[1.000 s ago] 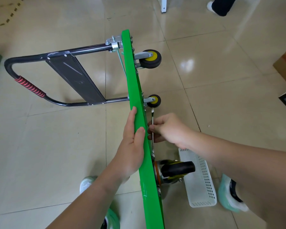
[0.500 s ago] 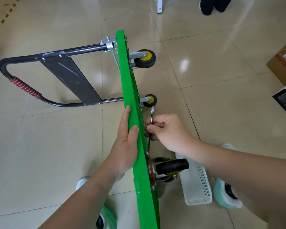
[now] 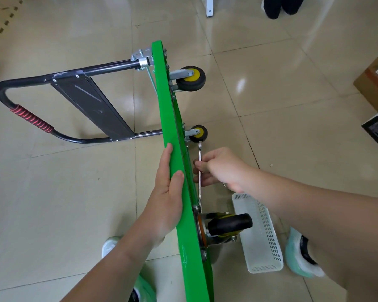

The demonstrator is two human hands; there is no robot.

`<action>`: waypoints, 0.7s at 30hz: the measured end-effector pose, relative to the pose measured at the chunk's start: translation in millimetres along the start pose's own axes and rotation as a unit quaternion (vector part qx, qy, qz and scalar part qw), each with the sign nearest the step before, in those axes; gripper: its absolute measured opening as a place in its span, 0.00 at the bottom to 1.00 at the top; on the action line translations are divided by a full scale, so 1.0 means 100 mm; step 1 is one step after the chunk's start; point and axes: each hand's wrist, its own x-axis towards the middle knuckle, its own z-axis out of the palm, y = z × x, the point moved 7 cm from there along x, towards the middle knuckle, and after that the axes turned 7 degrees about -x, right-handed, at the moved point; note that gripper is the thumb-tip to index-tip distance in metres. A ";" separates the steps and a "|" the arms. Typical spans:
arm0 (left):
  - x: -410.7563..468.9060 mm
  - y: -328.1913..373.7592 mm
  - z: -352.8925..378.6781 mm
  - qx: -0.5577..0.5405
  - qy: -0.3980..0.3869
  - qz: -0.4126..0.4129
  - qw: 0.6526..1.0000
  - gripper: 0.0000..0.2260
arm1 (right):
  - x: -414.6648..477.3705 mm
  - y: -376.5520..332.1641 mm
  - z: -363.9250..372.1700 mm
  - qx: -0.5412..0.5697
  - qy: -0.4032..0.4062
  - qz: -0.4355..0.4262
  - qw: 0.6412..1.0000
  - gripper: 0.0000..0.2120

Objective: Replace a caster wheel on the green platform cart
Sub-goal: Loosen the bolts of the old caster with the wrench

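well, down by the person's feet, in pale green shoes [image 3: 301, 258], a white perforated basket [image 3: 262, 236] lies on the tiled floor just beside the green platform cart [image 3: 168, 118], which stands tipped up on its long edge. the near caster wheel [image 3: 227, 224], black with a metal bracket, sticks out sideways from the underside, right above the basket. a slim silver wrench [image 3: 199, 153] runs along that underside, its lower end at the caster's mounting plate. the right hand [image 3: 220, 168] grasps the wrench at mid-shaft, fingers curled round it. the left hand [image 3: 166, 192] lies flat on the other face of the deck, fingers straight, thumb laid along the top edge. farther along, two small wheels with yellow hubs [image 3: 191, 79] jut from the same underside. the black folding handle [image 3: 74, 105] with its red grip [image 3: 32, 117] lies out to the left on the floor. a cardboard box [image 3: 373, 83] sits at the right edge, and someone's dark shoes [image 3: 279, 5] show at the far end.
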 end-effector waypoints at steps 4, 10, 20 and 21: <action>-0.02 0.04 0.00 -0.001 0.001 -0.005 1.000 0.26 | 0.05 -0.02 0.07 -0.019 -0.012 -0.022 0.999 0.07; -0.03 0.07 0.00 0.005 0.001 -0.004 1.000 0.26 | 0.07 -0.02 0.10 -0.022 -0.016 -0.030 0.999 0.08; -0.03 0.07 0.00 0.003 0.003 -0.002 1.000 0.26 | 0.07 0.13 0.14 0.007 -0.032 0.022 0.999 0.11; -0.03 0.06 0.00 0.003 0.003 -0.003 1.000 0.26 | 0.06 0.10 0.15 0.003 -0.034 0.009 0.999 0.10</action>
